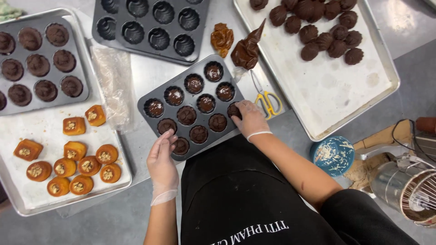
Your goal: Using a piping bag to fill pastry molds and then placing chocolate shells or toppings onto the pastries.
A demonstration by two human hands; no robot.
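Broadly, a long silver metal sheet tray (345,86) lined with white paper fills the two o'clock corner, with a cluster of dark brown fluted chocolate shells (323,23) along its top edge. At nine o'clock a second silver sheet tray (68,199) carries a dark mould of filled brown cakes (38,66) above a group of small golden-orange cakes topped with nuts (75,168). An empty black fluted mould (152,25) lies at twelve o'clock. At the centre sits the black twelve-cup muffin mould (190,106), turned at an angle; its upper cups hold glossy chocolate filling, its lower cups are capped with matt brown pieces. The gloved left hand (163,159) steadies the mould's seven o'clock corner, fingers closed lightly on its rim. The gloved right hand (249,117) presses its fingertips on a brown chocolate piece (234,110) in the cup at the mould's four o'clock edge. Just beyond, at one o'clock, lies a brown-filled piping bag (247,49), with yellow-handled scissors (267,100) beside it.
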